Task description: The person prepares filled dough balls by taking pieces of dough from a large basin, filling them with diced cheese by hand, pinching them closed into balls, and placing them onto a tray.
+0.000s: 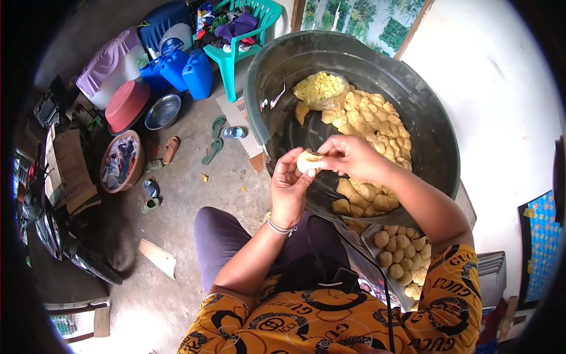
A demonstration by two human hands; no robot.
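Observation:
A pale piece of dough [308,161] is held up between both hands over the near rim of a big dark tub [433,100]. My left hand [289,186] cups it from below and the left, fingers curled round it. My right hand [351,158] pinches its right edge between thumb and fingertips. Inside the tub lie many yellowish dough pieces [377,121], partly hidden behind my right forearm. A plastic bag of small yellow cubes [321,89] rests at the far end of that heap.
At my right, below the tub, a tray holds round dough balls [404,253]. A green plastic chair [233,59] piled with clothes stands behind, beside blue jugs [197,75]. Basins [163,112] and slippers [213,150] lie on the floor to the left, near a motorcycle [53,233].

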